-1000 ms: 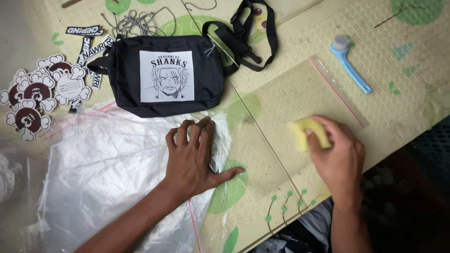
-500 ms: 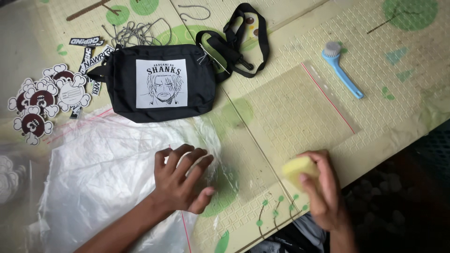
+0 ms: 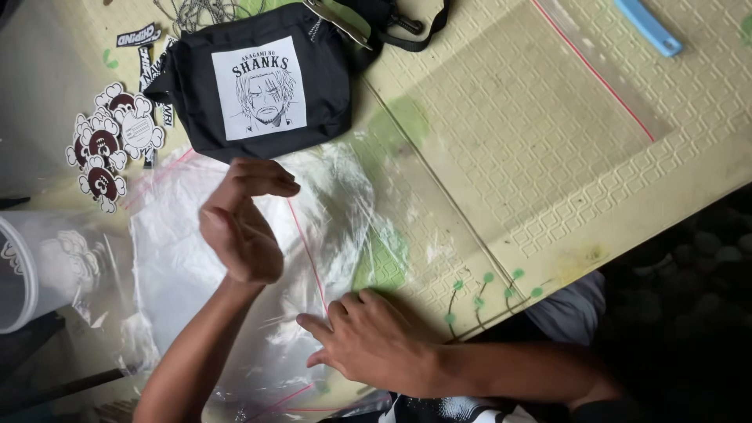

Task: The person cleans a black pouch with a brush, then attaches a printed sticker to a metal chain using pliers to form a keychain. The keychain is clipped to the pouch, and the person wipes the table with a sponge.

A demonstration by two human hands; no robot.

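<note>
A large crumpled clear plastic bag (image 3: 196,266) with a red zip strip lies on the cream embossed mat (image 3: 705,117). My left hand (image 3: 239,227) is lifted above it with the fingers curled and pinched at the top end of the red strip. My right hand (image 3: 368,341) rests flat on the bag's near part, fingertips at the strip's lower end. A black pouch (image 3: 329,70) with a white portrait patch lies just beyond the bag. No yellow sponge is in view.
A second clear zip bag (image 3: 548,117) lies flat to the right of the pouch. A blue brush handle (image 3: 646,27) is at the top right. Cut-out stickers (image 3: 110,149) and a clear plastic tub (image 3: 31,266) are at the left. The mat's edge (image 3: 627,235) runs diagonally at right.
My right hand no longer holds the yellow sponge and has moved left onto the crumpled bag. My left hand has lifted off the bag and curled at the red strip. The view shifted closer.
</note>
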